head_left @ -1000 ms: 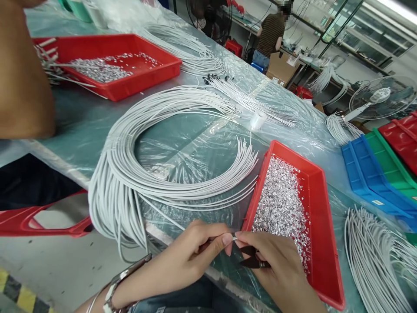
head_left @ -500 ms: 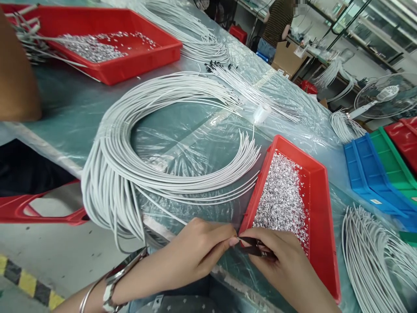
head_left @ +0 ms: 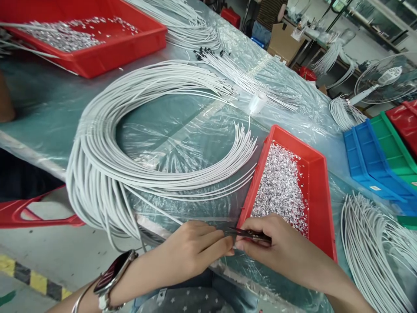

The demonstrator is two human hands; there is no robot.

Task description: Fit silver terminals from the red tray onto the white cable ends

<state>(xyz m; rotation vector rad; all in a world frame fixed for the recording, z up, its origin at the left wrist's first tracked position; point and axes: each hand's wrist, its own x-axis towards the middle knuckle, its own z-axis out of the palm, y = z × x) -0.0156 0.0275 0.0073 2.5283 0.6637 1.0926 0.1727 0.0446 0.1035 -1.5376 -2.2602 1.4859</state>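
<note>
My left hand (head_left: 192,250) pinches the end of one thin white wire at the table's near edge, fingertips pointing right. My right hand (head_left: 276,250) meets it fingertip to fingertip and grips small dark snips (head_left: 249,234), whose blades point left at the wire end. A big loop of white wires (head_left: 107,165) lies on the plastic-covered table (head_left: 182,143), its cut ends fanning toward a red tray (head_left: 321,204). That tray holds a heap of small silver metal pieces (head_left: 280,187) and sits just beyond my right hand.
A second red tray (head_left: 107,45) with silver pieces stands far left. More white wire bundles (head_left: 368,243) lie at the right, others with black tips (head_left: 211,54) farther back. Blue and green bins (head_left: 374,161) are stacked right. A small clear spool (head_left: 257,103) stands mid-table. A fan (head_left: 384,82) and a person are in the background.
The view has tilted down and the scene slid upward. My hands stay together at the table edge; the snips have turned flatter and now lie level between the fingertips.
</note>
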